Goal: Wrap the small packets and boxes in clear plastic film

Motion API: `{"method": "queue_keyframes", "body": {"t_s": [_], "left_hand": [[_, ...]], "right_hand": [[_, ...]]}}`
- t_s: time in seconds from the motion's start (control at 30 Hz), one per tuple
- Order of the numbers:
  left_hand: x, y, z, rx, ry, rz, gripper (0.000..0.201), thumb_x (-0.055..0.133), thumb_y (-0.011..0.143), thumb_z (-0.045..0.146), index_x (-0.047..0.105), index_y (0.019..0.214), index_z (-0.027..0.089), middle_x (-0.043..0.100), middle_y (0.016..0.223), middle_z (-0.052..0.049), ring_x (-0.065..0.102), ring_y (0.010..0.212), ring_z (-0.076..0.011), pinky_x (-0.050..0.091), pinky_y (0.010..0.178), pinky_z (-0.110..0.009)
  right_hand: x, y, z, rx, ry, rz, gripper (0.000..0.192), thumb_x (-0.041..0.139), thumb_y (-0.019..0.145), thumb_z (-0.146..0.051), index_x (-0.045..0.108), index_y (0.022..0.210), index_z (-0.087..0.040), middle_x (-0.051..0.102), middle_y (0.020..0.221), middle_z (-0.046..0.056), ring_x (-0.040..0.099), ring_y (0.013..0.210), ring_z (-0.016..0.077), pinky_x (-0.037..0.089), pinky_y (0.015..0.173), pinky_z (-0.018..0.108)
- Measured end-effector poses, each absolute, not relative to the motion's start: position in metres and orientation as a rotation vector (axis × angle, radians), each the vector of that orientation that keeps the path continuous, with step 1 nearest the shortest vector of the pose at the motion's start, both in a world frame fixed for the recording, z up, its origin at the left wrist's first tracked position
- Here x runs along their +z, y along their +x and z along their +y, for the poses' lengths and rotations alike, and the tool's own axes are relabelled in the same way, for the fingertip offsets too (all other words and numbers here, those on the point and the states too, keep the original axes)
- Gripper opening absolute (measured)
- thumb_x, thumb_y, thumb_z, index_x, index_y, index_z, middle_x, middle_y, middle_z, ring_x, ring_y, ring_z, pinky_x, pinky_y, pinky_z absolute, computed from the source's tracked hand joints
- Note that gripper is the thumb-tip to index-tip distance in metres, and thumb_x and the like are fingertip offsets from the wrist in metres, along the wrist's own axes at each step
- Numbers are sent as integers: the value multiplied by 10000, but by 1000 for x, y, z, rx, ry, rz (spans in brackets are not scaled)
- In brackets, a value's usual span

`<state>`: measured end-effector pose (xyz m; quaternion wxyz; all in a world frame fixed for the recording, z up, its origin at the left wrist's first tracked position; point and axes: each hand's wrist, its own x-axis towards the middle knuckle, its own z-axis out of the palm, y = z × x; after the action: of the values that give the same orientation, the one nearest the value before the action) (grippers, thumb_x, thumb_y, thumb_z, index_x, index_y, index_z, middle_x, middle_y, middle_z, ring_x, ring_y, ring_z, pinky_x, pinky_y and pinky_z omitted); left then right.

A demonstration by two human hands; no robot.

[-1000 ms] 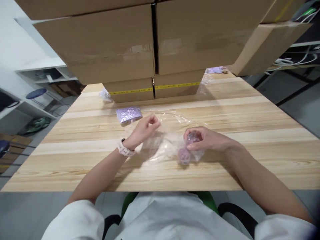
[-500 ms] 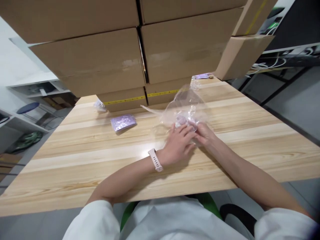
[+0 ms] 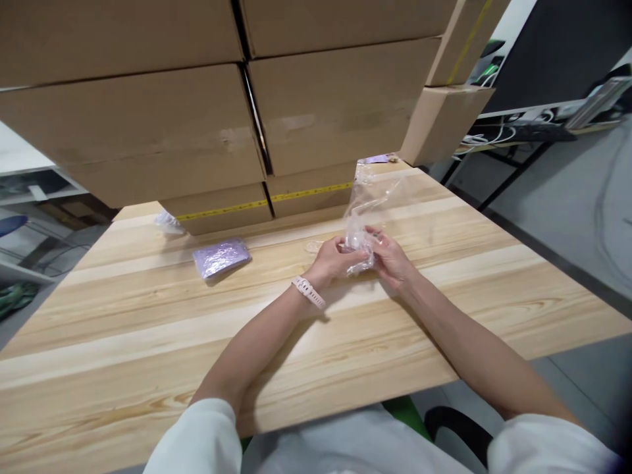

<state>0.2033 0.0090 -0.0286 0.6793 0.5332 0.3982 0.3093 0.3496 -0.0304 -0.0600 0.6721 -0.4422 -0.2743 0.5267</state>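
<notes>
Both hands meet on a clear plastic bag (image 3: 363,227) above the middle of the wooden surface (image 3: 444,289). The left hand (image 3: 333,259) has its grip closed on the bag's lower left side, fingers curled toward the right. The right hand (image 3: 390,260) has its grip closed on the lower right side, fingertips meeting the left hand's across the crumpled film. Something small seems to sit inside the gathered lower part, though the folds blur it too much to tell what. The bag's loose upper part stands up and leans far and right, toward the cardboard boxes (image 3: 306,112).

Both forearms run from the near edge up to the middle, converging, wrists raised just off the wood; a pale watch strap (image 3: 309,291) circles the left wrist. White sleeves show at the near edge.

Bare wood lies to the right of the hands up to the surface's right edge, and more toward the near left. The boxes wall off the far side, overhanging it. A flat purple packet (image 3: 220,257) lies to the left, well apart from the hands, near the boxes.
</notes>
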Motion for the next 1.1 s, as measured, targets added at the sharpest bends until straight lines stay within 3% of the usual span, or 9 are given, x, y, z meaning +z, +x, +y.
{"method": "queue_keyframes", "body": {"t_s": [0.1, 0.3, 0.43, 0.6, 0.73, 0.8, 0.83, 0.97, 1.1], "left_hand": [[-30, 200, 10, 661, 1167, 837, 440, 947, 605, 195, 725, 971, 94, 752, 887, -86, 663, 747, -160, 514, 740, -289], [-32, 199, 11, 664, 1114, 729, 474, 951, 546, 148, 724, 962, 117, 749, 883, -60, 662, 760, -152, 513, 787, -305], [-31, 199, 10, 592, 1017, 669, 444, 949, 539, 147, 713, 914, 110, 733, 816, -46, 657, 718, -146, 525, 770, -308], [-33, 196, 13, 579, 898, 645, 465, 944, 515, 132, 719, 920, 94, 742, 800, -60, 675, 698, -158, 537, 751, -315], [-33, 190, 13, 436, 972, 574, 514, 961, 485, 134, 739, 947, 90, 772, 878, -97, 714, 759, -190, 541, 823, -352], [-31, 189, 11, 300, 1031, 489, 525, 975, 490, 161, 749, 957, 85, 779, 912, -118, 726, 791, -206, 539, 864, -370], [-29, 189, 10, 268, 1040, 451, 530, 981, 495, 178, 752, 965, 87, 781, 921, -121, 728, 800, -208, 540, 873, -372], [-21, 191, 11, 430, 983, 358, 553, 972, 531, 208, 748, 1030, 127, 785, 999, -112, 727, 864, -196, 539, 902, -344], [-20, 193, 13, 664, 926, 478, 505, 945, 549, 211, 730, 999, 128, 782, 946, -93, 720, 833, -195, 543, 870, -347]], "right_hand": [[-64, 339, -30, 1127, -1052, -624, 625, 912, 621, -539, 633, 1105, -260, 720, 891, -29, 647, 710, 143, 510, 599, 247], [-72, 334, -33, 861, -1262, -746, 520, 691, 808, -712, 647, 1078, -270, 679, 920, -17, 635, 836, 171, 522, 729, 287], [-77, 333, -37, 735, -1293, -895, 413, 537, 951, -648, 633, 1117, -282, 684, 1067, 18, 644, 982, 208, 529, 880, 364], [-59, 328, -50, 401, -1331, -1146, 359, 507, 992, -513, 611, 1236, -272, 641, 1258, 85, 614, 1132, 247, 502, 996, 444], [-23, 344, -60, 30, -1306, -1375, 368, 520, 1002, -530, 684, 1220, -283, 629, 1374, 79, 513, 1354, 291, 319, 1194, 532], [-11, 358, -59, 179, -1302, -1469, 432, 500, 996, -623, 742, 1124, -289, 682, 1331, 51, 512, 1378, 304, 230, 1244, 556], [-9, 364, -58, 376, -1307, -1477, 491, 499, 976, -683, 763, 1083, -282, 713, 1284, 52, 553, 1338, 312, 255, 1236, 561], [-20, 374, -50, 1325, -1176, -1110, 698, 592, 812, -856, 784, 1062, -233, 771, 1083, 101, 701, 1069, 343, 515, 1020, 553], [-38, 360, -47, 1586, -969, -816, 790, 699, 672, -894, 764, 1064, -212, 777, 977, 112, 728, 966, 346, 600, 845, 527]]}}
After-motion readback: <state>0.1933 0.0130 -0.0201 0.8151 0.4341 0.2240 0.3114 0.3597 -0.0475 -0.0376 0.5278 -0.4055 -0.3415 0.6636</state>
